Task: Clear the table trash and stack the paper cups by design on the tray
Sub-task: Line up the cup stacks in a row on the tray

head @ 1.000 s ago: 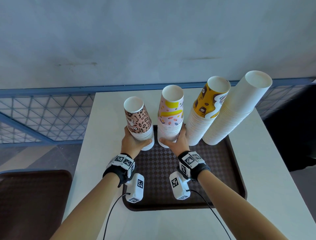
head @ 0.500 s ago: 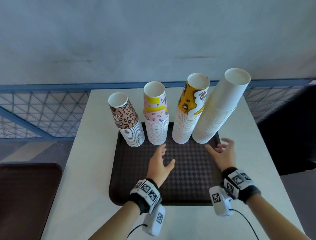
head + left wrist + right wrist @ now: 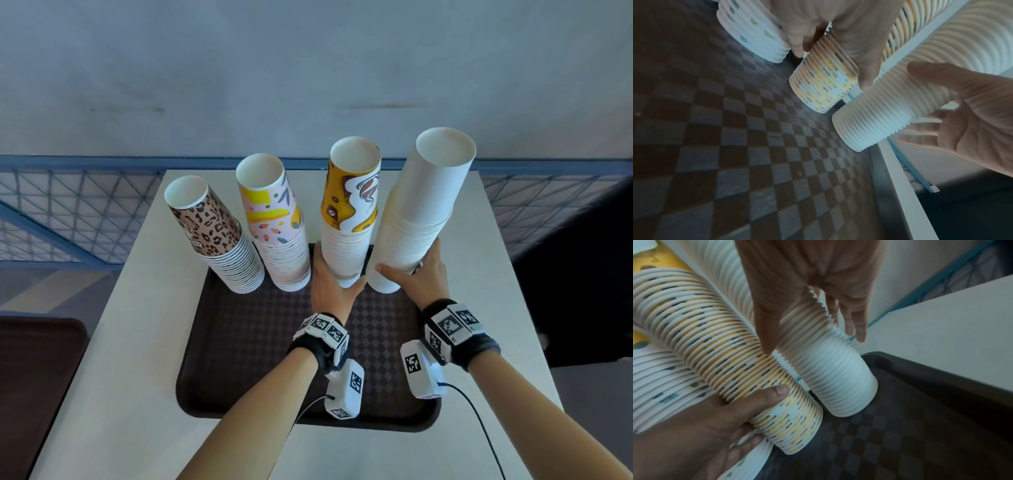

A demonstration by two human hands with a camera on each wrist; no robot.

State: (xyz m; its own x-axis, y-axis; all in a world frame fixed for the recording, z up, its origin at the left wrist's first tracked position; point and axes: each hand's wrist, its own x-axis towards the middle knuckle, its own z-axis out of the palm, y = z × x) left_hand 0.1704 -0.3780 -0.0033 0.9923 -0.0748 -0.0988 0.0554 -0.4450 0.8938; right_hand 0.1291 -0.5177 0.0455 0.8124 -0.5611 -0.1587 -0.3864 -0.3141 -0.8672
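At centre frame, the left hand wraps the tall yellow-patterned paper cup stack; the right hand clasps the taller plain white paper cup stack on the dark checkered tray. A sideways nudge could topple either column.

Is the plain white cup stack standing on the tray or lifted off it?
On the tray: the white stack has its base on the checkered surface, right hand around it.

Likely a café or canteen terrace: serving tray on white table, blue mesh railing, bare wall.
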